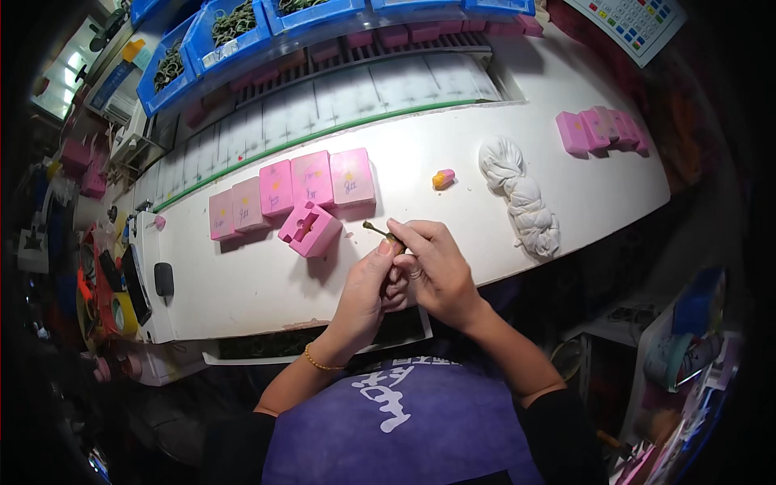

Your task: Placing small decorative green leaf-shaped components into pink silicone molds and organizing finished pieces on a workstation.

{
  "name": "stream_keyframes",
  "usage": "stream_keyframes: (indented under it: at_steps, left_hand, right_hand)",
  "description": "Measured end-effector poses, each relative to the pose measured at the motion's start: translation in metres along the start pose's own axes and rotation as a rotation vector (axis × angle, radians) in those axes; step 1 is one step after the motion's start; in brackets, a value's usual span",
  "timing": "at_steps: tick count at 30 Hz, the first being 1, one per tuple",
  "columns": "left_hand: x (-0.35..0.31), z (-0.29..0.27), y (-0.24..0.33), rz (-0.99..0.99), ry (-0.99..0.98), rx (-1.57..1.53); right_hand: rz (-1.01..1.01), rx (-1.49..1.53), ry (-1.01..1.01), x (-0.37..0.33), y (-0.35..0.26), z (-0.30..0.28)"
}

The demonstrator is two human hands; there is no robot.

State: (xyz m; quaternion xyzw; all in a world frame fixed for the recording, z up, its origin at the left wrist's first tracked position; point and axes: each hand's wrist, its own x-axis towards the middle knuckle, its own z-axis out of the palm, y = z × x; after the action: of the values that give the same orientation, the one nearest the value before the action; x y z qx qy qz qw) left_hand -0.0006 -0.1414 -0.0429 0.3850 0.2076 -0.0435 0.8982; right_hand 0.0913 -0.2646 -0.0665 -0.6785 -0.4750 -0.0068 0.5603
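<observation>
Between the fingertips of both my hands is a small dark olive-green piece (pixel 374 229) with a thin stem and a knobbed end pointing up and left. My left hand (pixel 365 283) is closed round its lower part, thumb on top. From the right, the thumb and fingers of my right hand (pixel 440 271) pinch it; the fingers hide most of its body. Just left of the hands a pink block (pixel 314 234) with a hollow cut into it stands tilted on the white table (pixel 453 242). Behind it several pink blocks (pixel 311 179) with handwritten marks form a row.
A small yellow-and-pink lump (pixel 443 179) lies beyond my right hand, near a twisted white cloth (pixel 521 198). More pink blocks (pixel 596 131) sit far right. Blue bins (pixel 230 36) of small dark green pieces line the back. A dark phone-like device (pixel 136 283) stands left.
</observation>
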Motion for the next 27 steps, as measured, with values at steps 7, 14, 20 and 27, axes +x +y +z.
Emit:
stream_keyframes:
  at_steps: [7, 14, 20, 27]
  left_hand:
    - [0.002, 0.011, 0.004, -0.015, 0.026, 0.063]
    - [-0.003, 0.002, 0.012, -0.07, -0.111, -0.041]
    - [-0.008, -0.01, 0.017, -0.128, -0.134, -0.094]
    - [-0.024, -0.017, 0.015, -0.222, -0.199, -0.189]
  right_hand:
    - [0.013, -0.061, 0.107, -0.001, -0.003, 0.01]
    - [-0.01, -0.01, 0.048, 0.003, -0.001, 0.003]
    - [-0.025, 0.05, -0.039, 0.01, -0.001, 0.005]
    - [0.128, 0.015, 0.052, 0.021, 0.015, 0.003]
